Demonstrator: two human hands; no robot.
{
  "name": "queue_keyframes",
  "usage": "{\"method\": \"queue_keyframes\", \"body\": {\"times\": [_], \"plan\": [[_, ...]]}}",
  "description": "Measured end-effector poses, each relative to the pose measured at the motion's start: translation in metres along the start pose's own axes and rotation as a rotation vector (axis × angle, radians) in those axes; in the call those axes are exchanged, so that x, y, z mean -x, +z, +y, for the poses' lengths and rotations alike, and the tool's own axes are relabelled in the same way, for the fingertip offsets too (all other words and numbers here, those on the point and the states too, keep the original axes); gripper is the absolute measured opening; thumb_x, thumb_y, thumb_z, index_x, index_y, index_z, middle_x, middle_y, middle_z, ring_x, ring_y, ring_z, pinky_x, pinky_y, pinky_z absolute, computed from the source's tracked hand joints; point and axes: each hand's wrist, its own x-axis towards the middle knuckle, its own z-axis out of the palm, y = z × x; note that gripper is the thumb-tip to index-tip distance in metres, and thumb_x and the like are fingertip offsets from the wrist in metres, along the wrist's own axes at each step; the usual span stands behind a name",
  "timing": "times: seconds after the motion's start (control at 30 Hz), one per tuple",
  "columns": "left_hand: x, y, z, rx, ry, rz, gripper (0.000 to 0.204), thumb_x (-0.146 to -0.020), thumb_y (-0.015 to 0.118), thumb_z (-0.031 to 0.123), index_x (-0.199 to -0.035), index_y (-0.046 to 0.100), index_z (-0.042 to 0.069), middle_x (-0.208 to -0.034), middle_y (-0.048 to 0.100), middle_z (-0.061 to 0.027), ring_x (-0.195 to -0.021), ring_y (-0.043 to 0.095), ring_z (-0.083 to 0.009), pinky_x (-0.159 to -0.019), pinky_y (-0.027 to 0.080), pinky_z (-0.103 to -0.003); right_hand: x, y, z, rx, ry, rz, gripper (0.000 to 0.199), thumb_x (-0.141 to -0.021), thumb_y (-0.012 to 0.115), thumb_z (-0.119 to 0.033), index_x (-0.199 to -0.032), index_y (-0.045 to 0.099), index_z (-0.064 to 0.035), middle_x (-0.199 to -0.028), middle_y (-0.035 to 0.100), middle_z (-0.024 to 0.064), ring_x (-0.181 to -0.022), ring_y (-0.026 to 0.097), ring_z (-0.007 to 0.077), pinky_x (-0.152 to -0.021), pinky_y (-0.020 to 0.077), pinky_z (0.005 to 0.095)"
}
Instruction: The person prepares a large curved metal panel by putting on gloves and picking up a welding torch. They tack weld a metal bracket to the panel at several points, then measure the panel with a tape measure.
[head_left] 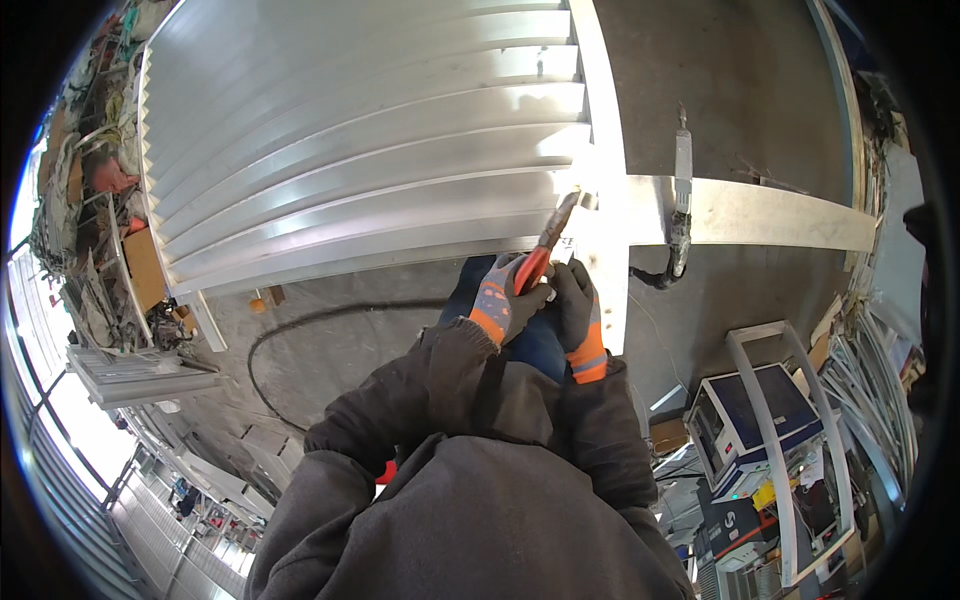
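Two hands: both of yours are gloved and wrapped around one tool, close together just below the louvred panel.
Left hand (505,300): your grey and orange glove has its fingers curled tight around the red handle from the left.
Right hand (580,310): your dark glove with the orange cuff closes on the same handle from the right, touching your left glove.
Torch (548,245): the red-handled welding torch slants up and to the right from your grip; its tip sits at the joint where the slats meet the upright frame bar.
Louvred panel (370,150): pale metal slats stacked in steps fill the upper left, curved by the lens.
Frame bar (608,170): a light upright strip runs along the right edge of the slats, straight above your hands.
Cross bar (780,215): a flat metal strip reaches right from the frame bar, with a clamp (682,200) standing across it.
Cable (290,345): a dark cable loops over the concrete floor to your left.
Machine (750,425): a white and blue box sits at the lower right, well apart from your hands.
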Motion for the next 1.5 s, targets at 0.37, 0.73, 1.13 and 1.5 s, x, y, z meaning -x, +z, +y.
{"method": "queue_keyframes", "body": {"times": [0.37,0.73,1.13,1.5], "plan": [[0.033,-0.076,-0.059,0.237,-0.185,0.059,0.02,-0.092,0.075,0.008,-0.108,0.064,0.003,-0.091,0.066,-0.0041,-0.078,0.064,-0.0133,-0.071,0.054,-0.029,-0.078,-0.1,-0.056,1.341,-0.366,0.062,0.021,-0.094,0.073,-0.019,-0.114,0.072,-0.0119,-0.117,0.064,0.0187,-0.094,0.071,0.0395,-0.081,0.057,0.044],[0.042,-0.088,-0.056,0.439,-0.184,0.164,0.015,-0.095,0.07,0.005,-0.108,0.064,0.002,-0.093,0.069,-0.0053,-0.08,0.067,-0.0131,-0.07,0.056,-0.028,-0.159,-0.129,-0.104,1.402,-0.408,-0.302,0.018,-0.092,0.073,-0.006,-0.11,0.072,-0.0093,-0.113,0.064,0.0141,-0.095,0.066,0.032,-0.081,0.0543,0.0403],[0.031,-0.06,-0.047,0.363,-0.218,0.156,0.022,-0.094,0.07,0.006,-0.114,0.062,0.0,-0.095,0.068,-0.007,-0.082,0.07,-0.0148,-0.072,0.059,-0.029,-0.139,-0.125,-0.083,1.272,-0.542,0.067,0.042,-0.087,0.078,-0.006,-0.127,0.065,-0.0092,-0.124,0.064,0.0143,-0.105,0.067,0.0293,-0.087,0.0546,0.0396],[0.026,-0.04,-0.017,0.449,-0.21,0.14,0.027,-0.092,0.072,0.004,-0.116,0.061,-0.002,-0.091,0.065,-0.0047,-0.079,0.07,-0.014,-0.072,0.061,-0.03,0.001,-0.006,-0.056,0.43,-0.13,-0.155,0.017,-0.097,0.075,-0.011,-0.111,0.073,-0.0003,-0.101,0.073,0.0057,-0.088,0.067,0.0134,-0.079,0.0546,0.03]]}}
